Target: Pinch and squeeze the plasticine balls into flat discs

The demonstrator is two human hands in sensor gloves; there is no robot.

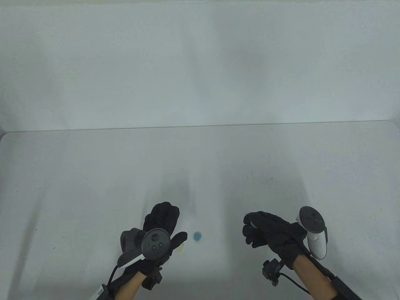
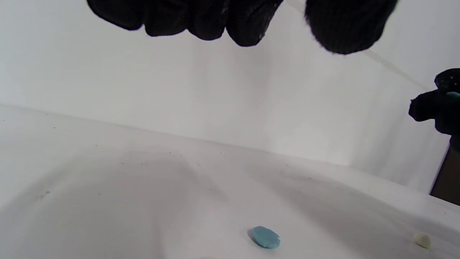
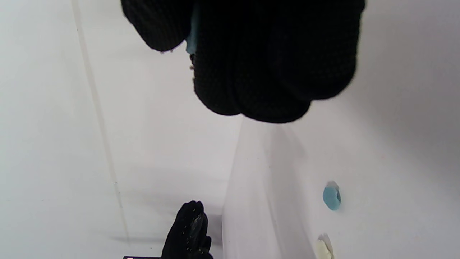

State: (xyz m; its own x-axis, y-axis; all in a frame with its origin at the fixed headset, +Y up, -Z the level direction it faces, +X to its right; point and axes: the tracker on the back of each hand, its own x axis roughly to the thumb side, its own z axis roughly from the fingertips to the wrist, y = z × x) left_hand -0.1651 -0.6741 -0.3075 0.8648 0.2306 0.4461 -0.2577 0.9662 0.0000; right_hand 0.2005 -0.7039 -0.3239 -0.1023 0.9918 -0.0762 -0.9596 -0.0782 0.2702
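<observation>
A flattened blue disc (image 1: 197,236) lies on the white table (image 1: 93,187) between my hands; it also shows in the left wrist view (image 2: 265,237) and the right wrist view (image 3: 331,197). A small pale yellowish piece (image 1: 180,248) lies beside my left thumb, also seen in the left wrist view (image 2: 421,240) and the right wrist view (image 3: 323,248). My left hand (image 1: 175,222) is open and empty, held above the table left of the disc. My right hand (image 1: 250,229) is curled and pinches a light blue plasticine piece (image 3: 190,37) between thumb and fingers, above the table.
A white wall (image 1: 200,62) rises behind the table's far edge. The table's left rear corner (image 1: 4,136) is rounded. Faint dark smudges mark the table surface (image 1: 268,179) beyond my hands.
</observation>
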